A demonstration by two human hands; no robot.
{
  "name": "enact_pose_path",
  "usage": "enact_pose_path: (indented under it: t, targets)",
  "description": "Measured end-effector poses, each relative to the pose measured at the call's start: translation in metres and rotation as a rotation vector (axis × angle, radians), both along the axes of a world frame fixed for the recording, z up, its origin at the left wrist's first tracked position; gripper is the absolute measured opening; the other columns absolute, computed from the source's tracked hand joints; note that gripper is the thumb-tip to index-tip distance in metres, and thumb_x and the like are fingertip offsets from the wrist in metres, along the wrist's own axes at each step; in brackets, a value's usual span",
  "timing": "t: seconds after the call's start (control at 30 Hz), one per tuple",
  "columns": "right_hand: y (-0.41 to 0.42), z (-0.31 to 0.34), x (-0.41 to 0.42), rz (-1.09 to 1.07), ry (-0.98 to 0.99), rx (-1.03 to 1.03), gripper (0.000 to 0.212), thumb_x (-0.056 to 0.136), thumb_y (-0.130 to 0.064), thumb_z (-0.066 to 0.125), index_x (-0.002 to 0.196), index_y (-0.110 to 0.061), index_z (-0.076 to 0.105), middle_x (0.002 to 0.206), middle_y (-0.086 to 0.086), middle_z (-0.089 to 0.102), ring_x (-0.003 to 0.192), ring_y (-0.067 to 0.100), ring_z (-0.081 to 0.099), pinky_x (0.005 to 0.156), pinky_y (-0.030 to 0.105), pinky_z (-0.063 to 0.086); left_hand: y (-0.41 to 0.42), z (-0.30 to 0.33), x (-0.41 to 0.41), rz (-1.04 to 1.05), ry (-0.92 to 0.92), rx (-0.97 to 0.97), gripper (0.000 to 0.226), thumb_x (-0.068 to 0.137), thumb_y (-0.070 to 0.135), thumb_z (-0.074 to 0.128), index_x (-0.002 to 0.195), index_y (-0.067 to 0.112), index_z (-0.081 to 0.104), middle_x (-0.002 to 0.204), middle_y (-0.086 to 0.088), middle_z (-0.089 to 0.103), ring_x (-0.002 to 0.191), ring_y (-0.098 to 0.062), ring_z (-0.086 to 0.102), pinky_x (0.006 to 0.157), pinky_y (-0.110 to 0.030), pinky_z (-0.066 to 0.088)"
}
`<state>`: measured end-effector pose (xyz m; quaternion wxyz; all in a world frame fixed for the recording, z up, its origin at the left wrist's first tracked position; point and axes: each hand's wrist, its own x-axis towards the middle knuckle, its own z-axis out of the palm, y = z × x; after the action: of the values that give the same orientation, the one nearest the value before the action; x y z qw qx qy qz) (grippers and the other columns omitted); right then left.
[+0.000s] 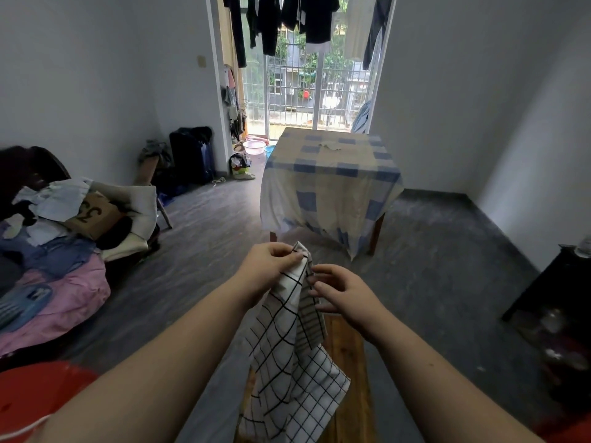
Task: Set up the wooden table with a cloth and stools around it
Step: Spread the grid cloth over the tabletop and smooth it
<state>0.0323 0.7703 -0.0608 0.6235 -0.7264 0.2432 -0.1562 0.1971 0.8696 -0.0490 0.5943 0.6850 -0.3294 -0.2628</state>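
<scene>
A white cloth with a black grid pattern point(287, 356) hangs in front of me, bunched at the top. My left hand point(268, 266) pinches its upper corner. My right hand point(342, 295) is beside it with fingers spread, the fingertips touching the cloth's edge. Beneath the cloth is a wooden stool or bench point(347, 356), partly hidden. Further ahead stands the wooden table point(375, 231), draped with a blue and cream checked cloth point(329, 180) that hangs down over its sides; only the legs show.
A bed or sofa point(48, 251) piled with clothes and a cardboard box lies at the left. A dark suitcase point(192, 155) and basins point(254, 147) sit near the balcony door. A dark cabinet point(556, 302) stands at the right. Grey floor surrounds the table.
</scene>
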Motion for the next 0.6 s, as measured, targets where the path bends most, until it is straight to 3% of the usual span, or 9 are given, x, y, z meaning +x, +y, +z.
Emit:
enact_pose_path:
  t: [0.07, 0.17, 0.27, 0.33, 0.47, 0.53, 0.6]
  targets:
    - [0.0, -0.002, 0.002, -0.069, -0.017, -0.135, 0.029, 0.094, -0.014, 0.064, 0.119, -0.028, 0.061, 0.119, -0.001, 0.067, 0.105, 0.012, 0.067, 0.089, 0.039, 0.058, 0.001, -0.001, -0.003, -0.039, -0.051, 0.03, 0.008, 0.085, 0.02, 0.076, 0.089, 0.014, 0.079, 0.087, -0.008, 0.076, 0.079, -0.013, 0.067, 0.076, -0.034, 0.053]
    - [-0.004, 0.001, 0.002, -0.162, -0.008, -0.397, 0.043, 0.088, -0.018, 0.07, 0.126, -0.031, 0.056, 0.126, -0.016, 0.057, 0.113, -0.001, 0.054, 0.093, 0.022, 0.047, 0.003, 0.005, -0.004, -0.127, -0.222, 0.113, 0.006, 0.087, 0.021, 0.073, 0.09, 0.019, 0.078, 0.087, -0.004, 0.076, 0.077, -0.01, 0.065, 0.078, -0.032, 0.052]
    - [-0.011, 0.007, 0.001, -0.091, 0.017, -0.49, 0.055, 0.085, -0.02, 0.074, 0.134, -0.031, 0.051, 0.133, -0.016, 0.054, 0.122, -0.002, 0.049, 0.103, 0.023, 0.041, 0.007, 0.021, -0.004, -0.255, -0.349, 0.162, 0.009, 0.089, 0.019, 0.072, 0.09, 0.026, 0.077, 0.089, 0.002, 0.076, 0.086, -0.014, 0.069, 0.081, -0.028, 0.052]
    - [-0.014, 0.012, 0.002, -0.037, 0.028, -0.481, 0.043, 0.083, -0.018, 0.075, 0.121, -0.03, 0.058, 0.119, -0.014, 0.064, 0.113, -0.002, 0.057, 0.101, 0.027, 0.046, 0.01, 0.033, -0.005, -0.296, -0.4, 0.127, 0.012, 0.089, 0.015, 0.071, 0.089, 0.026, 0.075, 0.087, 0.004, 0.075, 0.084, -0.007, 0.068, 0.078, -0.021, 0.051]
    - [-0.009, 0.021, 0.008, -0.078, -0.014, -0.539, 0.005, 0.086, -0.02, 0.068, 0.088, -0.023, 0.064, 0.083, -0.004, 0.067, 0.082, 0.01, 0.064, 0.079, 0.041, 0.054, 0.012, 0.05, -0.008, -0.285, -0.485, 0.053, 0.007, 0.089, 0.011, 0.07, 0.089, 0.018, 0.073, 0.077, 0.012, 0.067, 0.07, 0.011, 0.058, 0.067, -0.007, 0.04]
    - [-0.004, 0.022, 0.011, -0.127, -0.057, -0.566, 0.006, 0.087, -0.022, 0.065, 0.084, -0.024, 0.061, 0.079, -0.003, 0.066, 0.076, 0.013, 0.063, 0.074, 0.045, 0.054, 0.012, 0.052, -0.008, -0.283, -0.506, 0.043, 0.009, 0.088, 0.012, 0.071, 0.097, 0.016, 0.072, 0.083, 0.012, 0.068, 0.073, 0.011, 0.059, 0.069, -0.007, 0.04]
    - [-0.001, 0.022, 0.012, -0.192, -0.09, -0.562, 0.011, 0.089, -0.019, 0.063, 0.082, -0.027, 0.059, 0.078, -0.004, 0.065, 0.073, 0.011, 0.062, 0.071, 0.045, 0.054, 0.013, 0.049, -0.006, -0.261, -0.475, 0.03, 0.023, 0.086, 0.014, 0.074, 0.104, 0.026, 0.066, 0.091, 0.008, 0.069, 0.079, 0.004, 0.062, 0.071, -0.012, 0.045]
